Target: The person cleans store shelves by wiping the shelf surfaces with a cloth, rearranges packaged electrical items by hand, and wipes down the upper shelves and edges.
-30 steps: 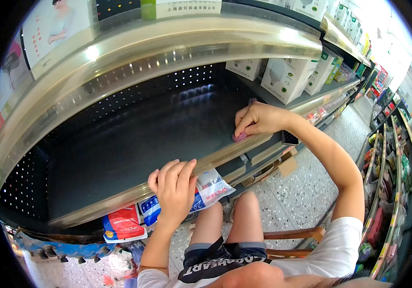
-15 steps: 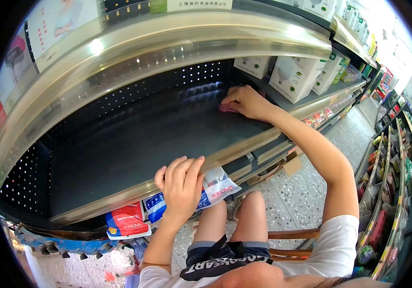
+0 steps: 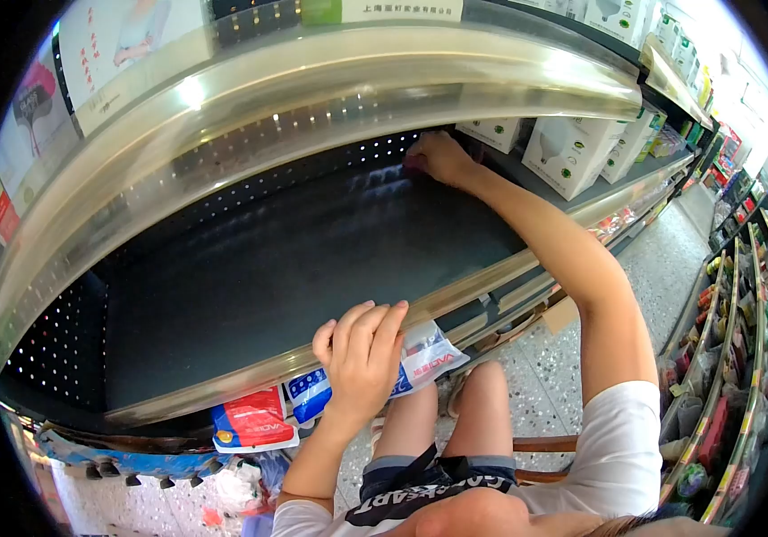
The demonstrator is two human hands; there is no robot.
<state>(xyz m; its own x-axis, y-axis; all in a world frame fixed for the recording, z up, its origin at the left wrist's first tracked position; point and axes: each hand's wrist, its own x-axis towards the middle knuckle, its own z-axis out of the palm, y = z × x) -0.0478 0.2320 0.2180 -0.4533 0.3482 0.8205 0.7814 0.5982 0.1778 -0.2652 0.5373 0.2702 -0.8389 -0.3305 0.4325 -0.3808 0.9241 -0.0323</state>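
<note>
My right hand (image 3: pixel 443 159) reaches to the back right corner of a black shelf (image 3: pixel 277 259). It is closed on a reddish-purple cloth (image 3: pixel 415 163), pressed near the perforated back panel; most of the cloth is hidden by the fingers. My left hand (image 3: pixel 362 362) rests over the shelf's front rail (image 3: pixel 456 294), with fingers bent over the rail's top edge. Just below that hand hang a blue and white packet (image 3: pixel 424 362) and a red packet (image 3: pixel 256 421).
White light-bulb boxes (image 3: pixel 572 154) stand on the adjoining shelf to the right. A clear, yellowish rail (image 3: pixel 312 76) fronts the shelf above. Wooden chair bars (image 3: pixel 545 444) show beside my legs. Across the aisle, racks (image 3: pixel 724 385) hold many small goods.
My right hand has moved deeper with the cloth, toward the back panel. My left hand stays on the front rail. The whole view has shifted slightly.
</note>
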